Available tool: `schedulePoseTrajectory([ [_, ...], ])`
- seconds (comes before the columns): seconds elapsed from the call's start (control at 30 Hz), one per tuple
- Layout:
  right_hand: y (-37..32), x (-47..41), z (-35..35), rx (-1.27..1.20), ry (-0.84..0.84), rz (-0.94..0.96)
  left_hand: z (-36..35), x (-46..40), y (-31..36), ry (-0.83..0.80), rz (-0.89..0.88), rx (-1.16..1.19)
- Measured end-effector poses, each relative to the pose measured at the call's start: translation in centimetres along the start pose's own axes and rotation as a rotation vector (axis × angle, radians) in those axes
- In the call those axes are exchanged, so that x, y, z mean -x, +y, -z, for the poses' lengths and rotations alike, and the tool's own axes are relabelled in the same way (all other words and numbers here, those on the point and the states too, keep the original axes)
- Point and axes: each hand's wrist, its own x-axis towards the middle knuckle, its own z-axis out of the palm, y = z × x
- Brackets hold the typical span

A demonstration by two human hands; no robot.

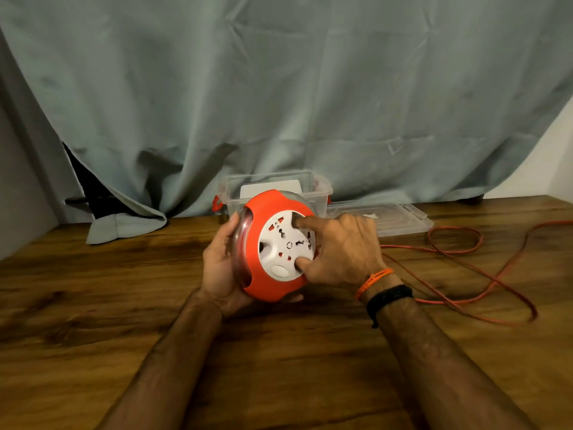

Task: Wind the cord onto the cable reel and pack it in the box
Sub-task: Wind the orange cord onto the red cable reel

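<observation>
A: Where's the cable reel (276,246) rn?

B: Up off the wooden table (124,274), tilted w/ its white socket face toward you. Your left hand (221,271) cups it from the left & underneath, fingers curled round the clear rim, thumb tip up near the top edge.

A: And your right hand (341,249)?

B: On the socket face. Index finger bent into a recess near the top, thumb pressed in near the bottom by the white oval button. Other fingers curl over the reel's right edge, so it's gripping, not flat.

A: Cord?

B: Orange cord (465,274) lies in loose loops on the table to your right, running back toward the reel behind your right wrist. Some orange shows thru the clear side, can't tell how many turns are on.

A: Box?

B: Clear plastic box (316,187) w/ red latches sits just behind the reel, open on top, something white inside. Its clear lid (397,218) lies flat beside it on the right, near the cord's far loop.

A: Anything else?

B: Grey-green curtain (279,103) hangs behind, hem on the table's back edge. Orange & black bands on your right wrist.
</observation>
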Motion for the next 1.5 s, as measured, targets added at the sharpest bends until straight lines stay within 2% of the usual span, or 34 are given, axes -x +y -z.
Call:
schedulePoseTrajectory([
  [0.07,-0.3,0.2,-0.3,0.001,0.007,-0.055,-0.4,-0.1,-0.1,-0.025,-0.023,0.016],
  [0.2,-2.2,0.2,-1.0,-0.05,0.036,-0.216,-1.1,-0.7,-0.2,0.04,-0.263,0.058],
  [0.27,-2.9,0.2,-1.1,-0.071,0.057,-0.248,-1.4,-0.5,-0.1,0.06,-0.298,0.068],
  [0.57,-1.5,-0.2,0.2,-0.179,0.051,-0.176,0.0,-0.5,0.1,0.072,-0.209,0.034],
  [0.7,-0.4,-0.3,1.1,-0.223,0.029,-0.065,0.6,-0.5,0.1,-0.005,-0.113,0.045],
  [0.77,-0.2,-0.3,1.2,-0.19,-0.037,-0.007,1.0,-0.5,0.0,-0.089,-0.092,0.077],
  [0.9,-0.2,-0.2,0.6,-0.07,-0.093,0.058,1.2,-0.4,0.0,-0.151,-0.046,0.093],
  [1.13,0.1,-0.4,-0.4,-0.007,-0.115,0.103,0.3,-0.2,-0.2,-0.047,0.044,0.021],
  [1.33,0.4,-0.4,-0.4,0.023,-0.078,0.06,-0.2,-0.1,-0.2,-0.014,-0.024,-0.004],
  [1.5,-1.3,0.2,-0.9,-0.001,0.037,-0.155,-1.1,-0.5,-0.2,0.032,-0.216,0.05],
])
